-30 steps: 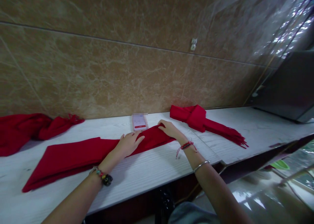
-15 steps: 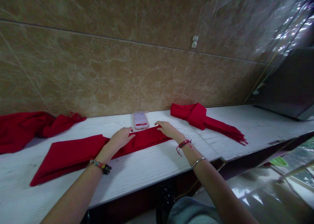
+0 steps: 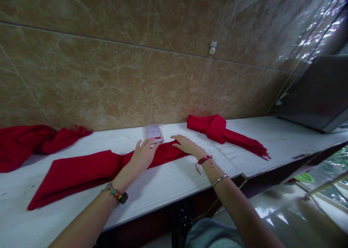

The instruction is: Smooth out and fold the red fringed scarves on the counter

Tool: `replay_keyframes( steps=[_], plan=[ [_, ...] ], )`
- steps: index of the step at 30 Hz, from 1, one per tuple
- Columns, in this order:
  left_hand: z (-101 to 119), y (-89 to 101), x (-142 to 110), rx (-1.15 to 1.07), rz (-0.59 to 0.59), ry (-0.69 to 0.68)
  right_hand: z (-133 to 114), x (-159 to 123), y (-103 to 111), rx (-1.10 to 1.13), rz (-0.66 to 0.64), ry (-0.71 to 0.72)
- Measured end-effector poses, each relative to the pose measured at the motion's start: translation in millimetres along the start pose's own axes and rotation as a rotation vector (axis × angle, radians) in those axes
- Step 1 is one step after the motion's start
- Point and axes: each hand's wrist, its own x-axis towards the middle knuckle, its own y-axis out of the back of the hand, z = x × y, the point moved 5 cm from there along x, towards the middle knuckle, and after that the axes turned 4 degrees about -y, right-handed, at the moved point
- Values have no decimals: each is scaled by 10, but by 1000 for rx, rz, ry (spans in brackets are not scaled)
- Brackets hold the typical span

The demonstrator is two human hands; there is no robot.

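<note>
Middle of the long folded red cloth point(image 3: 81, 170): covered by my left hand point(image 3: 143, 154); its right end partly under my right hand point(image 3: 185, 144), so pinch or plain contact there cannot be told. Phone point(image 3: 154, 133): lower edge partly behind my left fingers; screen text too small to read, upper-right corner pixelated. Crumpled red cloth point(image 3: 24, 146): cut off by left edge. Dark grey box point(image 3: 312, 92): cut off at right. Both my forearms: cropped at bottom. Green item point(image 3: 305, 177): partly hidden, unidentified.
</note>
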Motion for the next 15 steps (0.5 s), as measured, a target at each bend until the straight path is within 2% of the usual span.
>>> replay_keyframes(
  steps=[2,4,6,8,10,15],
  plan=[
    [175,-100,-4,-128,-95,-138,17,-34,61,-21,2,12],
    [274,-217,-30,-239,-226,-219,16,-97,110,-33,-58,58],
    [290,-299,-59,-319,-321,-242,9,-191,128,-20,-182,117],
    [269,-330,-80,-373,-364,-248,36,-290,148,-6,-272,138],
    [239,-322,-89,-405,-379,-242,124,-360,194,-40,-267,98],
    [193,-238,13,-409,-378,-241,444,-399,364,-233,-154,-108]
  ],
)
